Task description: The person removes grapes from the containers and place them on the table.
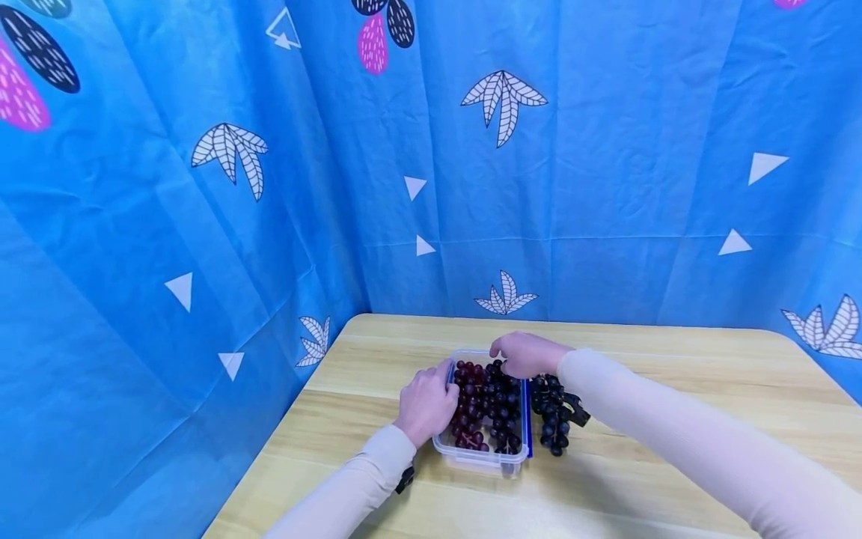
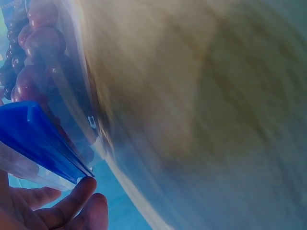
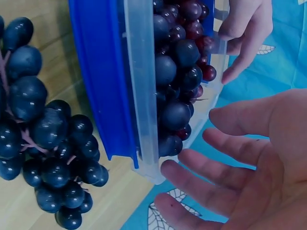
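Observation:
A clear plastic container (image 1: pixel 473 454) with blue side latches stands on the table. Inside lie a bunch of red grapes (image 1: pixel 463 419) at the left and a bunch of black grapes (image 1: pixel 501 404) at the right. My left hand (image 1: pixel 427 404) holds the container's left side, its fingertips against the blue latch (image 2: pixel 36 136) in the left wrist view. At the back right corner, my right hand (image 1: pixel 528 355) is over the black grapes. Its fingers are loosely spread in the right wrist view, with nothing gripped. The right latch (image 3: pixel 103 86) hangs outward.
Another bunch of black grapes (image 1: pixel 554 419) lies on the table just right of the container. The wooden table (image 1: pixel 673 397) extends to the right. A blue patterned curtain (image 1: pixel 606 187) hangs behind it and along the left.

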`<action>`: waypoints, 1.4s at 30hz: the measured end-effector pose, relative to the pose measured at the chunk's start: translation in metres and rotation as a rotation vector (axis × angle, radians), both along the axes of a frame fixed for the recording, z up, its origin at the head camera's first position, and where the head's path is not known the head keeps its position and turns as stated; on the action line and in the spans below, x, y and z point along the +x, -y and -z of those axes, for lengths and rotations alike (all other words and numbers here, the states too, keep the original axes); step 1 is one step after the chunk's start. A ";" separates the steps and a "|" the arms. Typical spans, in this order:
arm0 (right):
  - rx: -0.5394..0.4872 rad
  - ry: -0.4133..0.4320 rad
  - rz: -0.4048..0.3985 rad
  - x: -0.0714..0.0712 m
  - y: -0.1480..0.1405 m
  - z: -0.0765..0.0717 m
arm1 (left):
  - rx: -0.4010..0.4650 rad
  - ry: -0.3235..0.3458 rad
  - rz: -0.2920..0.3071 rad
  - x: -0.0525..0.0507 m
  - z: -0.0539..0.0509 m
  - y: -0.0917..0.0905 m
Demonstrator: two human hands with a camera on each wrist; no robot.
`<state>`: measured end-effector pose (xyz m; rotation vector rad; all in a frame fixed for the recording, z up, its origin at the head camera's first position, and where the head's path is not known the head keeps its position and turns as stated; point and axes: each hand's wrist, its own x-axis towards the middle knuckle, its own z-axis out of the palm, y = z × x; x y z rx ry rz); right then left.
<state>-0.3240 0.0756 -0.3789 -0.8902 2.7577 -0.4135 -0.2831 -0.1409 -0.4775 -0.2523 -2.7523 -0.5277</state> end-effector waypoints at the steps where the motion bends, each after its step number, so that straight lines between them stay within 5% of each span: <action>1: 0.002 0.007 -0.003 -0.001 0.001 -0.001 | -0.001 0.000 -0.001 0.000 -0.001 0.000; 14: 0.048 0.045 -0.011 -0.013 0.009 0.005 | -0.015 0.001 -0.004 0.000 0.000 0.000; 42: -0.005 -0.102 0.024 -0.011 0.010 0.015 | -0.025 -0.002 -0.013 0.000 0.000 -0.001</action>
